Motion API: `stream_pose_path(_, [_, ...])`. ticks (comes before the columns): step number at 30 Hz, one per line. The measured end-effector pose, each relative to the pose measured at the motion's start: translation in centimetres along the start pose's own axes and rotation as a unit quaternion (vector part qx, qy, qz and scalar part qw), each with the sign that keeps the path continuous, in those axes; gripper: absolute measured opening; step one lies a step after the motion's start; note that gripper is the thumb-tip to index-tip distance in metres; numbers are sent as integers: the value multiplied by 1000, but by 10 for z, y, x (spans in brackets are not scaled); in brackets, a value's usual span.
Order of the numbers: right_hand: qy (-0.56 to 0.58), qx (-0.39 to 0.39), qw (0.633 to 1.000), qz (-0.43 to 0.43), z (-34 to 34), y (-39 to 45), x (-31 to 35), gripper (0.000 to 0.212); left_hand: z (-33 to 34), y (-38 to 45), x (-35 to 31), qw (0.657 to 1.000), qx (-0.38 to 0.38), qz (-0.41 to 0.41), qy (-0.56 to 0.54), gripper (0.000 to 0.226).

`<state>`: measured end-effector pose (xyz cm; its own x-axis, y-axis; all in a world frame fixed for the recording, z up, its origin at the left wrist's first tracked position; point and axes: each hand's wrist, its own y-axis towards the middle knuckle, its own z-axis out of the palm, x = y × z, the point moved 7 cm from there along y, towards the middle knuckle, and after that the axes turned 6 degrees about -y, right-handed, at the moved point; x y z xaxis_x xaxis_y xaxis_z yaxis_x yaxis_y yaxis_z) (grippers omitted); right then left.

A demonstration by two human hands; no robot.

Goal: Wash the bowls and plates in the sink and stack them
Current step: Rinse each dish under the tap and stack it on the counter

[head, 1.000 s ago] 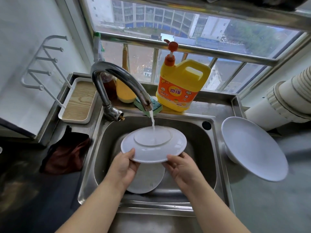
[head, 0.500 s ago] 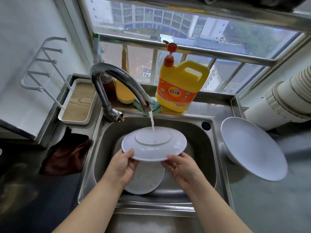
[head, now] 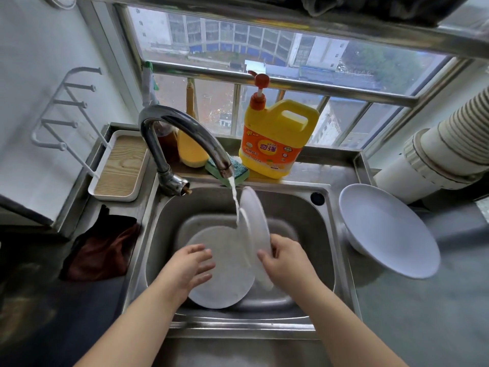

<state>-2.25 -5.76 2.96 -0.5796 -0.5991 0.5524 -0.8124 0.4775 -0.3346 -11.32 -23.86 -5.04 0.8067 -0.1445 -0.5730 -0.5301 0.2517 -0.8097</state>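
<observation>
**Inspector:** Change since the previous frame: the white plate (head: 254, 229), formerly held flat under the tap by both hands, is now turned up on edge. The left hand (head: 189, 270) has let go of it.

**Clerk:** Who holds it now?

**Inspector:** The right hand (head: 287, 262) alone, closed on the plate's lower rim, fingers wrapped round the edge. The plate stands near vertical over the middle of the sink (head: 328, 250), its top edge close to the faucet (head: 182, 133) spout. The water stream (head: 235, 201) runs down its left face.

**Clerk:** And the left hand?

**Inspector:** Empty, fingers spread loosely, blurred. It hovers over a second plate (head: 225, 276) lying in the sink basin. Whether it touches that plate, I cannot tell.

**Clerk:** Anything stacked?

**Inspector:** One white bowl (head: 386, 229) sits tilted on the counter just right of the sink, well clear of both hands.

**Clerk:** Surroundings?

**Inspector:** A yellow detergent bottle (head: 275, 139) with an orange pump stands on the ledge behind the sink, a green sponge (head: 238, 173) beside it at the spout. A wood-lined tray (head: 120, 166) sits left of the faucet, and a dark cloth (head: 103, 250) lies on the counter below it.
</observation>
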Motion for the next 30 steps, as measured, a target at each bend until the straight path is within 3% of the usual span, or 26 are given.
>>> stream_pose_path(2, [-165, -11, 985, -52, 7, -5, 4, 12, 4, -4, -10, 1000, 10, 13, -8, 27])
stream_pose_path(4, [-315, -44, 940, -122, 14, -15, 7, 16, 7, -6, -19, 1000, 16, 15, -10, 26])
stream_pose_path(7, [-373, -39, 913, -160, 24, -24, -5, 37, 7, -5, -22, 999, 15, 14, 33, 27])
stream_pose_path(13, [-252, -52, 941, -219, 11, -36, -18, 31, 3, -3, -10, 996, -4, 22, 81, 9])
stream_pose_path(15, [-133, -21, 977, -165, 2, -33, -29, 33, 1, -3, -4, 996, -19, 23, 83, 10])
stream_pose_path(18, [-4, -3, 995, -101, 1, -34, -43, 40, -4, -2, 2, 995, -36, 25, 87, 10])
stream_pose_path(21, [57, -111, 992, 31, -10, -31, -66, 40, -12, -4, 1, 993, -53, 37, 103, 11])
stream_pose_path(22, [76, -113, 985, 102, -11, -31, -73, 43, -12, -6, -1, 992, -53, 43, 108, 12])
stream_pose_path(24, [159, -40, 963, 214, 0, -30, -81, 46, -12, -10, -5, 990, -51, 52, 118, 13])
stream_pose_path(26, [234, 27, 940, 246, 13, -31, -76, 34, -10, -15, -9, 989, -43, 64, 123, 11])
stream_pose_path(30, [201, -19, 956, 213, -5, -38, -69, 11, -2, -22, -15, 986, -4, 85, 142, 11])
